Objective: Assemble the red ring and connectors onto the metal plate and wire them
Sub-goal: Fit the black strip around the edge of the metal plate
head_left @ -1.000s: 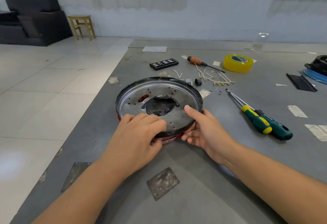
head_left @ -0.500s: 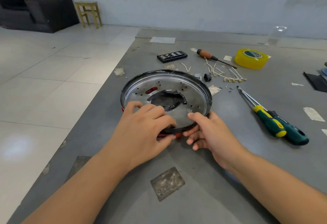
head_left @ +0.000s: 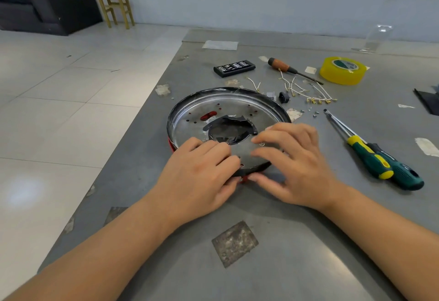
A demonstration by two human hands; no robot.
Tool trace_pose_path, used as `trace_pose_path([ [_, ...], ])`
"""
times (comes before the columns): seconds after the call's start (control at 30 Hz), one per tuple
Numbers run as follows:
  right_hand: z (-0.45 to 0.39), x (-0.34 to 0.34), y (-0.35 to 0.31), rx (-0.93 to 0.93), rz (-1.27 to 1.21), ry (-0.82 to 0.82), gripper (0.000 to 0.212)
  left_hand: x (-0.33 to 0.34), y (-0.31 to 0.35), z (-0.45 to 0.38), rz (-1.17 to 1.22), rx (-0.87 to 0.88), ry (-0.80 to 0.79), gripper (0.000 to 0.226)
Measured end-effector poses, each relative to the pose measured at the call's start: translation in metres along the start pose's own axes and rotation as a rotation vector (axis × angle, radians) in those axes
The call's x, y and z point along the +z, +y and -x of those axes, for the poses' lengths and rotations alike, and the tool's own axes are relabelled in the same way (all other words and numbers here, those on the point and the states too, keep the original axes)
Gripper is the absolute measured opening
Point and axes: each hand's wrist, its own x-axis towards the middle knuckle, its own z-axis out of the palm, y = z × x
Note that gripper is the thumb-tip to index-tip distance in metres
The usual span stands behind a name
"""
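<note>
Two hands are working on one round metal plate [head_left: 197, 122] lying at the middle of the grey tabletop [head_left: 237, 277], seemingly steadying it so the red ring [head_left: 171, 146] underneath seats evenly. The left hand [head_left: 199, 179] is curling its fingers over the rim at seven o'clock, thumb pinching beneath, while the right hand [head_left: 294, 165] is spreading relaxed fingers across the plate at five o'clock. Waiting toward one o'clock are one black connector [head_left: 284, 97] and a cluster of loose wires [head_left: 306, 91], with two green-handled screwdrivers [head_left: 380, 161] at three o'clock.
</note>
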Motion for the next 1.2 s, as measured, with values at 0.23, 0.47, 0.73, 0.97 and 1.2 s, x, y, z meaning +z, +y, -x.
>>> trace_pose_path([
  [0.23, -0.005, 0.016, 0.003, -0.079, -0.121, -0.007, 0.023, 0.000, -0.006, 0.010, 0.018, -0.023, -0.043, 0.017],
  [0.47, -0.007, 0.011, 0.001, -0.060, -0.132, -0.061, 0.020, 0.001, -0.005, 0.015, 0.040, -0.060, -0.024, 0.022],
  [0.73, -0.006, 0.006, 0.002, -0.030, -0.149, -0.054, 0.020, -0.001, 0.001, 0.013, 0.056, -0.077, -0.032, 0.016],
  [0.97, -0.006, 0.006, 0.002, -0.029, -0.152, -0.078, 0.018, -0.003, 0.003, 0.014, 0.048, -0.086, -0.044, 0.020],
  [1.2, -0.006, 0.005, 0.002, -0.034, -0.155, -0.079, 0.017, -0.004, 0.003, 0.014, 0.067, -0.099, -0.050, 0.023],
])
